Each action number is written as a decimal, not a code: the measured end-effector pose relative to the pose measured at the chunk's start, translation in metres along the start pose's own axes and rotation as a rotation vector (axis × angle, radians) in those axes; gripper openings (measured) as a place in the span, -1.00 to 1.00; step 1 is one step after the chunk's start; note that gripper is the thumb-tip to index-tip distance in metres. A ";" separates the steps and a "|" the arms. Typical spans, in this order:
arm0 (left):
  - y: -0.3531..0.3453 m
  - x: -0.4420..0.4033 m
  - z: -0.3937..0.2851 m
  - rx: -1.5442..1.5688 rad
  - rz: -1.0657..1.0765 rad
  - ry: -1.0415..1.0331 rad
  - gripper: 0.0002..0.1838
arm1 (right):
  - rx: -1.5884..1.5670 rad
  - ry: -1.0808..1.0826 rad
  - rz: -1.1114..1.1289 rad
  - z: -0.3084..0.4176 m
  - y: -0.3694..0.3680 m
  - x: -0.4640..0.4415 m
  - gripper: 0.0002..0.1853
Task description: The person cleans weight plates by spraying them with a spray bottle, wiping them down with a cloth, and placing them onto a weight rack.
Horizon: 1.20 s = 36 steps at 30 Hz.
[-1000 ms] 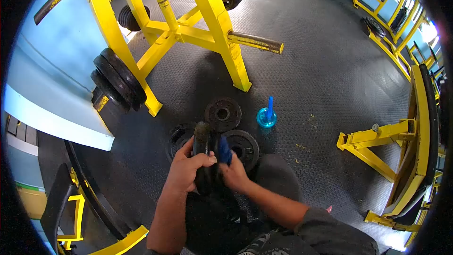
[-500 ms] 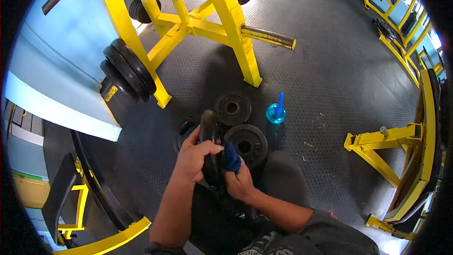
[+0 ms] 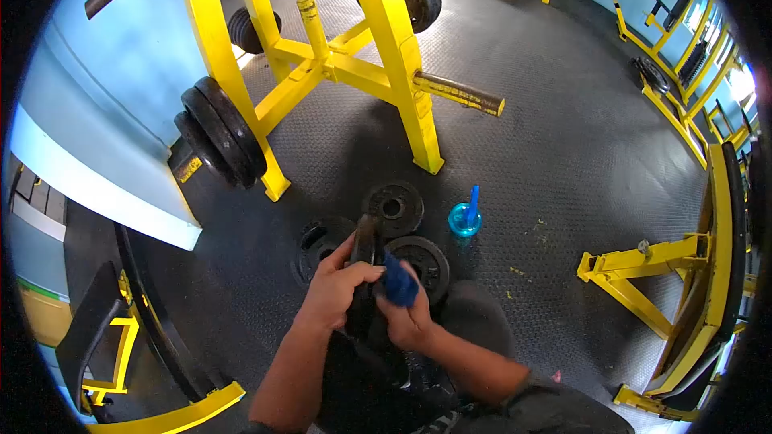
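A black weight plate stands nearly edge-on above my lap, its rim upright. My left hand is closed round its left side, with the thumb over the edge. On the plate's right face, my right hand grips a bunched blue cloth against it. Several more black plates lie flat on the floor: one plate beyond my hands, another plate to the right, and a third plate to the left, partly covered by my hand and the held plate.
A translucent blue bottle stands on the black textured floor, right of the plates. Ahead rises a yellow plate rack with a bare peg and loaded plates. Yellow-framed equipment stands at right; a yellow-framed bench at left.
My right hand and the cloth have shifted slightly up along the plate's face. The held plate has turned a little, and the surroundings sit lower in view as my head has moved.
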<state>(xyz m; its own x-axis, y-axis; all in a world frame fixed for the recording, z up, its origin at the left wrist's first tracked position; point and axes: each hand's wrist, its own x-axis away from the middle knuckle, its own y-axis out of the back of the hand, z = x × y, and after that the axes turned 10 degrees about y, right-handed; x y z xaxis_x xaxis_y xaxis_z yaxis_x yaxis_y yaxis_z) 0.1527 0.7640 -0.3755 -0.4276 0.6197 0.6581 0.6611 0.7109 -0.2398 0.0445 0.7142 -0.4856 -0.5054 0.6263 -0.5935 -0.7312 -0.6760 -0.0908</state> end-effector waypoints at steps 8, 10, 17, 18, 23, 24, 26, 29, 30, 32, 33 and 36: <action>0.001 -0.005 -0.002 0.136 0.039 0.066 -0.37 | 0.150 -0.536 0.128 -0.051 0.019 -0.070 -0.69; 0.004 -0.010 0.002 0.094 0.054 0.068 -0.36 | 0.362 -0.659 0.309 -0.077 0.032 -0.057 -0.63; 0.001 -0.008 0.003 0.096 0.008 0.029 -0.53 | 0.736 -0.837 0.399 -0.091 0.077 0.043 -0.50; 0.001 -0.010 0.003 0.105 0.023 0.025 -0.53 | 0.848 -0.829 0.450 -0.096 0.077 0.048 -0.41; -0.011 -0.004 0.003 0.025 0.047 0.018 -0.52 | 0.897 -0.774 0.403 -0.088 0.066 0.037 -0.31; -0.011 -0.005 0.004 0.030 0.067 -0.001 -0.52 | 0.872 -0.825 0.430 -0.071 0.063 0.027 -0.31; -0.017 -0.003 0.000 0.014 0.063 0.008 -0.51 | 0.941 -0.740 0.420 -0.059 0.062 0.031 -0.30; -0.016 -0.008 0.001 0.032 0.074 0.034 -0.49 | 0.732 -0.517 0.256 -0.044 0.070 0.034 -0.33; -0.016 -0.013 0.002 0.055 0.110 0.046 -0.47 | 0.729 -0.513 0.250 -0.042 0.071 0.031 -0.33; -0.021 -0.020 0.003 0.061 0.137 0.054 -0.45 | -0.560 -1.285 -0.258 -0.040 0.071 0.021 -0.42; -0.023 -0.024 0.001 0.066 0.162 0.065 -0.44 | -0.579 -1.272 -0.266 -0.040 0.068 0.018 -0.42; -0.037 -0.038 -0.001 0.076 0.234 0.119 -0.41 | -1.203 -1.008 -0.477 -0.045 0.052 0.007 -0.39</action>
<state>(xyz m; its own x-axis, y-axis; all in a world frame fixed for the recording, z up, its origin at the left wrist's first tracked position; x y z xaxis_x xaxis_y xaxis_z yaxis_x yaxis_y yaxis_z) 0.1449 0.7139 -0.3905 -0.1898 0.7299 0.6566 0.6834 0.5784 -0.4454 0.0239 0.6660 -0.5300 -0.7813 0.5136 0.3548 -0.3870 0.0473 -0.9208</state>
